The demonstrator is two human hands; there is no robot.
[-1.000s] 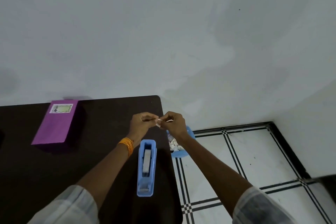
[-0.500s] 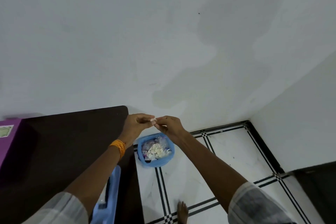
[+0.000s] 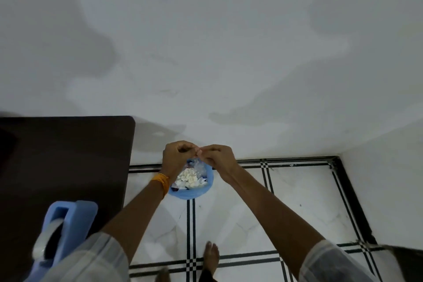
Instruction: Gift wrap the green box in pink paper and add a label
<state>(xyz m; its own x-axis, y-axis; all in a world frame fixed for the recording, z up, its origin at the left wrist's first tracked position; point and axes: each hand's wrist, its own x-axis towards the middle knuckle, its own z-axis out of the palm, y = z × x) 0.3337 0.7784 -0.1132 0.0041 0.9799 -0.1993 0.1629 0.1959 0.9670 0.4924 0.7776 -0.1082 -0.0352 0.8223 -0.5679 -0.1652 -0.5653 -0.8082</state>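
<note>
Mid-frame, left hand [image 3: 177, 155] and right hand [image 3: 217, 159] together pinch a tiny pale scrap [image 3: 199, 150], its axis unreadable, above a round blue bin [image 3: 194, 194] of crumpled paper. A smooth blue dispenser [image 3: 68, 224] sits lower left.

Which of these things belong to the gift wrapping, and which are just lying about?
Part of the job: left hand and right hand, pinching a small scrap between them; blue waste bin right below, holding scraps; blue tape dispenser.
Just there: dark table under the dispenser; tiled floor; white wall.
</note>
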